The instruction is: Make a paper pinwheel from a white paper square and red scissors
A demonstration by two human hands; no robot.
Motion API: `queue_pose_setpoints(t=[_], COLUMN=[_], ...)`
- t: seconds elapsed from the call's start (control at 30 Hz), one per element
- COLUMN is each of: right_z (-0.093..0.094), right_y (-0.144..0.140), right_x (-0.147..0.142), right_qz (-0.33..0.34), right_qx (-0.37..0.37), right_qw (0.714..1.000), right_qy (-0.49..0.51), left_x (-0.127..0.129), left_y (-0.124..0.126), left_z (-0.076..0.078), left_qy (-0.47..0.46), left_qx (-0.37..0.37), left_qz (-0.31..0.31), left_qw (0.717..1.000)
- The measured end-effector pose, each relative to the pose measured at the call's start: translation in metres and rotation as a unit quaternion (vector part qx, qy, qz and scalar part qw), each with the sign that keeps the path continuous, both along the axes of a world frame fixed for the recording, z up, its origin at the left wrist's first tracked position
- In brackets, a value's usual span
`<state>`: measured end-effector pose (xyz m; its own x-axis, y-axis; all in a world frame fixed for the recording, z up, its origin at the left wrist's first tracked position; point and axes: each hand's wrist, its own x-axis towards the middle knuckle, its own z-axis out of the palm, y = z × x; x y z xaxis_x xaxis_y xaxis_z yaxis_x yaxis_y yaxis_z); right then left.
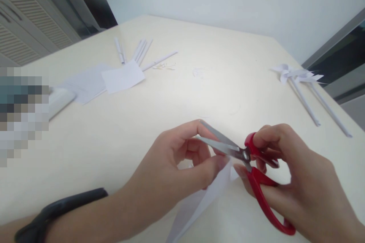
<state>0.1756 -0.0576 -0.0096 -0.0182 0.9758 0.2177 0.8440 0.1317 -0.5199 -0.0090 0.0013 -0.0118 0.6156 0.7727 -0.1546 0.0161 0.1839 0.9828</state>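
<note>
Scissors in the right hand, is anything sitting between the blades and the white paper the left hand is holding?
Nothing visible does. The scissors in the right hand have their blades open right at the folded white paper, which the left hand pinches at its top. The left fingertips lie very close beside the blades.

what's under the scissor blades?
The white paper sheet, pinched in the left hand, runs down from under the scissors in the right hand. Its top edge and any cut are hidden by fingers and blades.
</note>
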Motion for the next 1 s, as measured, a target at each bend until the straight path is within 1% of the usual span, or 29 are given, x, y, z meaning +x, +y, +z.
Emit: queue_pose_setpoints(t=[0.13, 0.27, 0.37, 0.47, 0.6, 0.73, 0.83, 1.0], right_z=[0.004, 0.005, 0.006, 0.004, -0.003, -0.012, -0.017, -0.02], right_y=[0.003, 0.006, 0.008, 0.009, 0.013, 0.017, 0.02, 0.022], right_x=[0.006, 0.009, 0.008, 0.008, 0.015, 0.026, 0.031, 0.033], right_qz=[-0.033, -0.033, -0.042, -0.058, -0.072, -0.055, -0.038, -0.019], right_qx=[0.016, 0.015, -0.006, -0.046, -0.087, -0.122, -0.129, -0.132], right_qw=[0.999, 0.999, 0.998, 0.996, 0.991, 0.983, 0.98, 0.982], right_qy=[-0.016, -0.03, -0.04, -0.043, -0.073, -0.128, -0.147, -0.137], left_x=[-0.006, -0.003, -0.001, 0.0, -0.001, -0.002, -0.001, 0.002], left_y=[-0.004, -0.001, 0.001, 0.001, 0.0, -0.001, 0.0, 0.002], left_z=[-0.004, -0.003, 0.0, 0.001, 0.002, 0.002, 0.0, 0.001], left_qy=[0.007, 0.008, -0.005, 0.002, -0.014, 0.019, 0.04, 0.05], left_qx=[0.027, 0.052, 0.103, 0.125, 0.116, 0.115, 0.113, 0.085], left_qz=[0.013, 0.013, 0.016, 0.025, 0.032, 0.026, 0.018, 0.004], left_qw=[1.0, 0.999, 0.995, 0.992, 0.993, 0.993, 0.993, 0.995])
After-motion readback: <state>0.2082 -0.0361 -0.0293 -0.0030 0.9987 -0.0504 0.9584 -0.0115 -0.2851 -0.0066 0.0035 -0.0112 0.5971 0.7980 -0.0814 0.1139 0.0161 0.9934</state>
